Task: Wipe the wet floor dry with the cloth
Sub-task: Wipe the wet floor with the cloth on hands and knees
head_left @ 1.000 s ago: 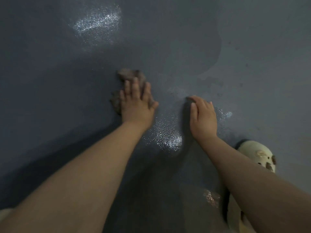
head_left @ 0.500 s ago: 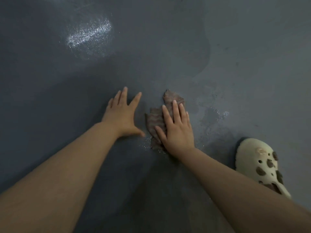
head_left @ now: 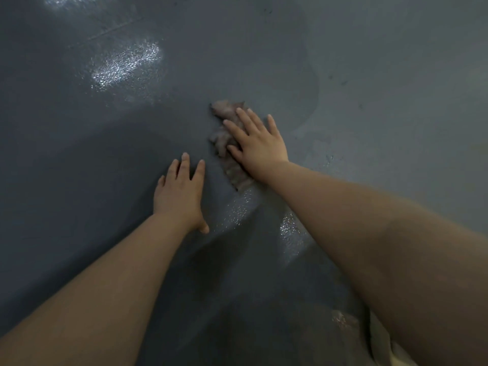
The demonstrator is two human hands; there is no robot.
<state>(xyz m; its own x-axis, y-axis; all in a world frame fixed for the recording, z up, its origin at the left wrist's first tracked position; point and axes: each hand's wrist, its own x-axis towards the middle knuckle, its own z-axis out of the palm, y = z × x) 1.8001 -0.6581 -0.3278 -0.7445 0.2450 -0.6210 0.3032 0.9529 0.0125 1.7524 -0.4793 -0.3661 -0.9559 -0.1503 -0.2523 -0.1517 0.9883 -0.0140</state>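
A crumpled brownish cloth (head_left: 227, 138) lies on the dark grey floor (head_left: 105, 143) near the middle of the view. My right hand (head_left: 260, 145) presses flat on it with straight, spread fingers, covering its right side. My left hand (head_left: 182, 196) rests flat on the bare floor just to the lower left of the cloth, fingers straight, not touching it. Wet glistening film (head_left: 237, 210) shows below the cloth between my two forearms. A darker damp area with a curved edge (head_left: 311, 83) reaches beyond the cloth to the upper right.
A bright wet sheen (head_left: 126, 64) lies on the floor at the upper left. A pale shoe edge (head_left: 380, 344) peeks out under my right forearm at the bottom right. The floor to the far right looks lighter and matte.
The cloth passed from under my left hand to under my right hand. Since half a second ago my right hand has pushed it farther away, and my left hand stays flat on the floor.
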